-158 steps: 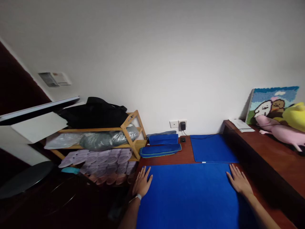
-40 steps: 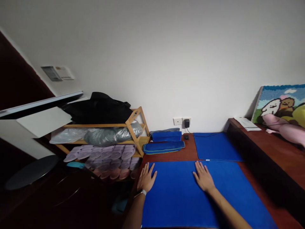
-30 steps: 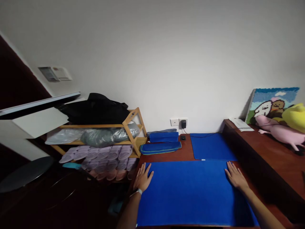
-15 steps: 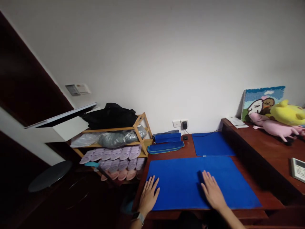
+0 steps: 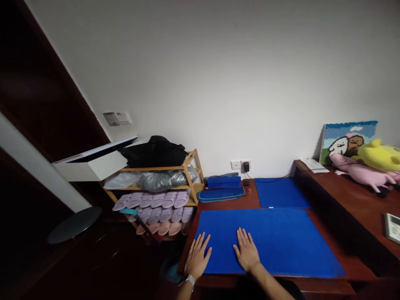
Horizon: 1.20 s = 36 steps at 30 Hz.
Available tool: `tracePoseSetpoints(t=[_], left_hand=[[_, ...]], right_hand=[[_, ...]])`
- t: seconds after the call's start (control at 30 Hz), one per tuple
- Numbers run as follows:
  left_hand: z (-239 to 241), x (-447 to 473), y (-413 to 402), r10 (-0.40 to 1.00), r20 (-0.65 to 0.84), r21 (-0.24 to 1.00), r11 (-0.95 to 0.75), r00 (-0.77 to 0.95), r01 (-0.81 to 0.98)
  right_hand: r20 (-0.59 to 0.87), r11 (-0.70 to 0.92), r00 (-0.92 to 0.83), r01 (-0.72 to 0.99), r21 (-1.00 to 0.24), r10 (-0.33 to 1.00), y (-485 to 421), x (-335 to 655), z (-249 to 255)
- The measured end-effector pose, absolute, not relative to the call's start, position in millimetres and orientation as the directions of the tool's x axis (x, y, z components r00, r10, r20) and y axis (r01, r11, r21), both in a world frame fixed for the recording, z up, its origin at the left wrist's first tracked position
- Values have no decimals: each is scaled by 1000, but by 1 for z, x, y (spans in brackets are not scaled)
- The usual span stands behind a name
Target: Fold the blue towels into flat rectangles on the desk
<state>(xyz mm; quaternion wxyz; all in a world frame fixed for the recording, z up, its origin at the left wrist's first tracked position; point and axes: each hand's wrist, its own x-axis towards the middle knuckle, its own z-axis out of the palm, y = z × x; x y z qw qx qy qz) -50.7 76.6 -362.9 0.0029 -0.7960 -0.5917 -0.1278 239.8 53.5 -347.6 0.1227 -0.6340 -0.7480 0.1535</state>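
Note:
A large blue cloth [image 5: 281, 237] lies flat on the reddish-brown table [image 5: 353, 266] in front of me. My left hand [image 5: 198, 255] rests at its left edge, fingers spread, with a watch on the wrist. Nearer the middle of the cloth, my right hand [image 5: 246, 250] lies palm down with its fingers stretched out. Neither hand holds anything. Behind the large cloth, a smaller blue cloth [image 5: 281, 192] is spread against the wall. Folded blue cloths [image 5: 221, 193] are stacked at the back left of the table.
A wooden rack [image 5: 195, 175] left of the table carries slippers [image 5: 153, 200], bagged items and a black bag [image 5: 154, 153]. A black plug [image 5: 246, 166] sits in the wall socket. On the raised right surface are plush toys [image 5: 379, 155], a picture [image 5: 350, 139] and a calculator-like device [image 5: 393, 228].
My right hand has moved left across the large cloth, closer to my left hand. The left hand stays at the left edge. The view has shifted slightly.

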Motion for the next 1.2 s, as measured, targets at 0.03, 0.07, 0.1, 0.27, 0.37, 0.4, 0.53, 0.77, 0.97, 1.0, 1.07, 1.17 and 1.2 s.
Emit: tracePoseSetpoints(t=[0.03, 0.07, 0.1, 0.27, 0.37, 0.4, 0.53, 0.77, 0.97, 1.0, 1.07, 1.17, 1.2], left_hand=[[-362, -50, 77, 941, 207, 148, -299, 266, 943], [-362, -50, 77, 942, 205, 150, -298, 265, 943], [-361, -50, 78, 943, 203, 151, -297, 265, 943], [-360, -49, 81, 944, 204, 164, -293, 258, 942], [-359, -49, 81, 945, 207, 180, -292, 254, 939], [-359, -49, 81, 946, 204, 184, -291, 253, 939], [-356, -48, 81, 950, 196, 191, -282, 244, 940], [-353, -47, 81, 952, 183, 184, -279, 246, 942], [-358, -49, 82, 947, 202, 190, -288, 250, 939], [-358, -49, 82, 946, 205, 193, -289, 249, 938], [-358, -49, 82, 946, 207, 198, -291, 251, 936], [-357, -48, 80, 946, 202, 199, -292, 252, 936], [-356, -48, 80, 947, 202, 198, -291, 252, 936]], right_hand=[[-9, 113, -125, 924, -364, 992, 50, 261, -351], [-6, 71, -78, 937, -343, 997, 47, 284, -355], [-5, 22, -25, 947, -320, 1000, 43, 310, -360], [23, -218, 228, 952, -215, 973, 17, 456, -391], [50, -314, 330, 927, -206, 943, 2, 529, -407], [54, -326, 343, 924, -200, 938, -2, 548, -410], [77, -322, 342, 927, -194, 937, -13, 590, -414], [137, -336, 377, 908, -250, 916, -26, 586, -406], [223, -183, 255, 937, -299, 941, -23, 488, -381], [224, -128, 204, 941, -314, 953, -18, 461, -375], [215, -28, 111, 935, -353, 970, -6, 403, -361], [181, 129, -60, 908, -399, 982, 18, 318, -345], [164, 169, -109, 895, -413, 980, 25, 295, -341]])
